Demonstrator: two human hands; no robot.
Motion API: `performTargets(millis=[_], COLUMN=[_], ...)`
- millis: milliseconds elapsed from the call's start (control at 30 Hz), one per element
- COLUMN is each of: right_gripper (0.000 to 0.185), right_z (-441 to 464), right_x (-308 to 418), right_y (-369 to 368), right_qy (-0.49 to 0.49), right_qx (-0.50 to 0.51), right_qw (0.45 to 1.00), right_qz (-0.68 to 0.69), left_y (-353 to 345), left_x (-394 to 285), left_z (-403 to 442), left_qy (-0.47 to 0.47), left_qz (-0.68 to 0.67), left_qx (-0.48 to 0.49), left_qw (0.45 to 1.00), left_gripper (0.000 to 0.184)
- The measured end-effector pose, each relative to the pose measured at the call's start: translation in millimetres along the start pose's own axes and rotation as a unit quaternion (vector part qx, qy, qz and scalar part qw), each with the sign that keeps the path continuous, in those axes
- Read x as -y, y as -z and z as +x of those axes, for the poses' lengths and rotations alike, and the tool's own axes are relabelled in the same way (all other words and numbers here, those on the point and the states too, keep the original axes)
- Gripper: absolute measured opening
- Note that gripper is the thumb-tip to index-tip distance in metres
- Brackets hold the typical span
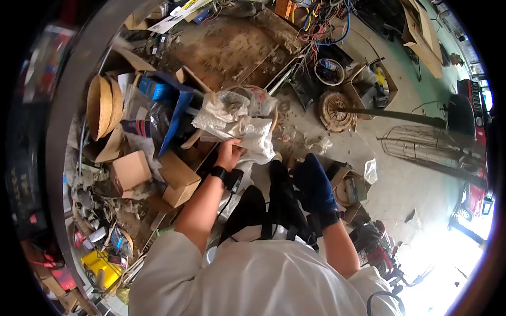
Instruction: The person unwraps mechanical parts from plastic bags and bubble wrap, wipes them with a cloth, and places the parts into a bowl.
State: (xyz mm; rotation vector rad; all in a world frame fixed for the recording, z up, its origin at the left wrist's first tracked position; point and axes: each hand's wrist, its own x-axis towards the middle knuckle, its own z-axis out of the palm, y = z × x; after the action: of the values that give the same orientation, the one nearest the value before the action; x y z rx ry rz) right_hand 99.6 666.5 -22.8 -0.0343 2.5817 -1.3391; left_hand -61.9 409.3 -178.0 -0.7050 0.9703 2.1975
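Observation:
My left hand [230, 154] is closed on the near edge of a crumpled sheet of bubble wrap [253, 134], whitish and partly see-through. The wrap lies over a round basket or bin [275, 117], of which only part of the rim shows. Dark blue fabric [315, 179] covers my right hand [316, 194] beyond the black wrist strap. Whether it is a glove or a cloth I cannot make out, and the fingers are hidden. That hand hangs by my right leg, apart from the wrap.
Cardboard boxes [179, 179] and a blue panel [176, 118] crowd the left side. Ahead lies a dirty brown board [226, 52]. Tangled wires [327, 31], a bucket [329, 72] and a pole on a round base [336, 111] stand to the right. Behind is a motorbike [374, 245].

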Motion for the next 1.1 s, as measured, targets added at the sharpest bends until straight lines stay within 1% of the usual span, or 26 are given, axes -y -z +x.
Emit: performTargets(millis=[33,100,133,233,267,300,367,400,433,500,533,567,600,667,700,733,767,800,833,900,933,967,1000,1033,1067,1100], right_gripper=[0.050,0.047,0.045,0.041,0.040,0.038,0.036,0.034,0.033,0.030,0.030,0.029,0.028,0.028,0.028,0.030,0.031,0.032,0.033,0.037,0.039,0.041,0.043,0.044,0.044,0.045], right_z=[2,13,20,46,54,62,79,88,95,109,116,121,126,135,139,144,148,150,150,148,142,141,141,148,150,153], right_x=[-6,-15,-19,-25,-26,-26,-25,-25,-26,-35,-32,-30,-28,-21,-17,-10,-3,4,10,10,0,-3,-5,-4,-3,-1], right_y=[4,12,16,28,32,37,46,50,54,63,67,71,74,78,79,78,77,76,75,70,60,56,53,52,54,56], right_qy=[-0.035,-0.065,-0.074,-0.097,-0.106,-0.123,-0.155,-0.169,-0.174,-0.148,-0.076,-0.032,0.013,0.040,0.056,0.073,0.089,0.104,0.120,0.113,0.085,0.057,0.029,0.004,0.005,0.006], right_qx=[-0.013,-0.028,-0.035,-0.043,-0.045,-0.049,-0.065,-0.076,-0.083,-0.056,-0.053,-0.045,-0.047,-0.040,-0.034,-0.026,-0.019,-0.011,-0.003,-0.004,-0.010,-0.004,-0.002,0.012,0.022,0.033], right_qw=[0.997,0.987,0.980,0.949,0.930,0.898,0.819,0.795,0.785,0.898,0.976,0.995,0.998,0.998,0.997,0.995,0.992,0.989,0.984,0.993,0.988,0.976,0.958,0.953,0.956,0.958], right_qz=[0.064,0.144,0.180,0.296,0.349,0.419,0.548,0.578,0.588,0.411,0.195,0.085,-0.027,-0.030,-0.039,-0.060,-0.083,-0.108,-0.133,-0.015,0.129,0.208,0.287,0.302,0.293,0.284], left_y=[-6,-15,-10,-20,-21,-24,-26,-19,-13,-3,-15,-27,-41,-43,-40,-37,-34,-65,-92,-113,-113,-113,-107,-100,-91,-89], left_x=[1,7,7,17,18,20,18,21,21,24,17,7,-3,-7,-7,-9,-17,-46,-72,-124,-140,-152,-160,-164,-166,-170], left_z=[18,57,79,123,128,130,133,139,144,147,133,118,102,76,64,52,45,20,0,-1,6,12,19,28,36,37], left_qy=[-0.016,-0.047,-0.021,-0.065,-0.084,-0.087,-0.099,-0.094,-0.093,-0.086,-0.067,-0.049,-0.032,-0.056,-0.069,-0.190,-0.288,-0.376,-0.453,-0.496,-0.467,-0.436,-0.401,-0.365,-0.328,-0.322], left_qz=[-0.028,-0.087,-0.082,-0.191,-0.184,-0.191,-0.201,-0.200,-0.192,-0.175,-0.154,-0.133,-0.112,0.014,0.078,0.245,0.364,0.473,0.568,0.720,0.767,0.811,0.834,0.854,0.874,0.883], left_qx=[-0.005,-0.017,-0.045,-0.075,-0.080,-0.092,-0.114,-0.139,-0.135,-0.130,-0.131,-0.132,-0.133,-0.259,-0.319,-0.339,-0.326,-0.304,-0.274,-0.203,-0.186,-0.167,-0.150,-0.133,-0.113,-0.099], left_qw=[0.999,0.995,0.995,0.976,0.976,0.973,0.968,0.965,0.968,0.972,0.977,0.981,0.984,0.964,0.942,0.888,0.824,0.737,0.630,0.441,0.398,0.353,0.349,0.345,0.341,0.328], left_gripper=[0.021,0.016,0.015,0.014,0.013,0.013,0.013,0.014,0.013,0.012,0.013,0.013,0.014,0.018,0.020,0.027,0.030,0.033,0.035,0.027,0.030,0.034,0.033,0.034,0.034,0.031])
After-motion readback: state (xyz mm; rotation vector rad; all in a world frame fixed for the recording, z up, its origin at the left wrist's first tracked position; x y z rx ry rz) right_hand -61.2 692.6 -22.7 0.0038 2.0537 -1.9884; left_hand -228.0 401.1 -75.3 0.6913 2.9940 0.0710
